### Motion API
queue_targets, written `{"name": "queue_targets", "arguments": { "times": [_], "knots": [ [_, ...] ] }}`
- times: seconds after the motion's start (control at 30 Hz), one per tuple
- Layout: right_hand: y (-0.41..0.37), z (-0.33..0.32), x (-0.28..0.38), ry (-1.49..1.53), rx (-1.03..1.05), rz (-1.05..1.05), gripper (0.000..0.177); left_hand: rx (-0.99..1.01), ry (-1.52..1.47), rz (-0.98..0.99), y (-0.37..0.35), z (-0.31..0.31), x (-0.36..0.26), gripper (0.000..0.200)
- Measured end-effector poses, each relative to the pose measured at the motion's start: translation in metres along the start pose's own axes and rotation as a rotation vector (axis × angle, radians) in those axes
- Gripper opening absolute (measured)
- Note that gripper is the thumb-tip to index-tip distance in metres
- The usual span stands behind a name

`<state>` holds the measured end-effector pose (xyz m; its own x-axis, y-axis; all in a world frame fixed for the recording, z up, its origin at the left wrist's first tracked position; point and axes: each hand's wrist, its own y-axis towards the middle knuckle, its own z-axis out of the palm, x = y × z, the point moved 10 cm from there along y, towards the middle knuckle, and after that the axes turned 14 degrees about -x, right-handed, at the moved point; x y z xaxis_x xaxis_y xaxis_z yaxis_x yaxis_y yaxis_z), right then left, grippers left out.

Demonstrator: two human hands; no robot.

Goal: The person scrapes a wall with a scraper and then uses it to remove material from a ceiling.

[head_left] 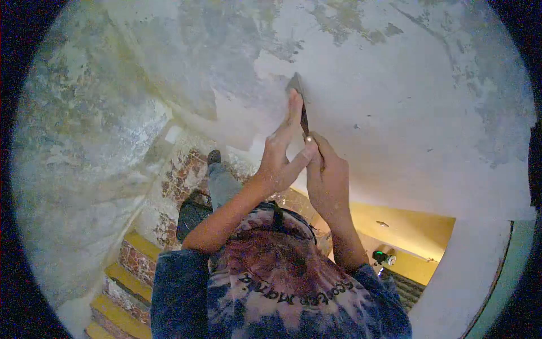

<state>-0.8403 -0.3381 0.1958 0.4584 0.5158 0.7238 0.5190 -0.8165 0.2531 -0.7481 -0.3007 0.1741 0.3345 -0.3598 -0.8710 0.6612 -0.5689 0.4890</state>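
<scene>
A pointed metal trowel (pixel 304 110) lies against the pale, patchy wall (pixel 384 113) in front of me. My right hand (pixel 328 178) is closed round its handle, whose light end shows by the thumb. The fingers of my left hand (pixel 280 150) are stretched out and pressed along the trowel's blade near its tip, with the thumb reaching toward the handle. A smooth, lighter patch of wall surrounds the blade, and darker blotches show above it.
Steps with yellow edges (pixel 127 282) descend at the lower left. A dark bag (pixel 195 213) is beside my leg. At the lower right, a yellow-lit opening (pixel 401 226) holds a small dark object with a green light (pixel 379 256).
</scene>
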Motion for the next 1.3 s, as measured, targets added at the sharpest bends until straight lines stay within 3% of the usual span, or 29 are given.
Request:
{"name": "queue_targets", "arguments": {
  "times": [0.4,0.47,0.77,0.87,1.07,1.13,1.3],
  "knots": [
    [0.001,0.01,0.0,-0.01,0.031,0.076,0.031,-0.025,-0.011,0.025,-0.004,-0.006,0.003,0.075],
    [0.005,0.009,0.0,0.003,-0.026,-0.021,0.031,-0.011,-0.056,0.011,-0.004,-0.005,0.006,0.075],
    [0.004,0.031,-0.004,-0.071,0.025,-0.012,0.032,-0.094,-0.005,-0.036,0.0,-0.018,0.023,0.076],
    [0.003,0.015,0.01,0.002,-0.014,-0.072,0.031,-0.019,-0.103,-0.033,-0.006,-0.015,0.022,0.076],
    [0.007,0.006,0.005,-0.016,0.003,-0.045,0.032,0.02,-0.05,-0.011,-0.002,-0.006,0.013,0.08],
    [0.014,0.012,0.0,-0.062,0.003,-0.039,0.031,-0.056,0.039,-0.02,0.0,-0.006,0.016,0.081],
    [0.007,0.016,0.005,-0.083,0.032,0.042,0.032,-0.054,-0.047,0.014,0.002,-0.012,0.012,0.082]
  ]
}}
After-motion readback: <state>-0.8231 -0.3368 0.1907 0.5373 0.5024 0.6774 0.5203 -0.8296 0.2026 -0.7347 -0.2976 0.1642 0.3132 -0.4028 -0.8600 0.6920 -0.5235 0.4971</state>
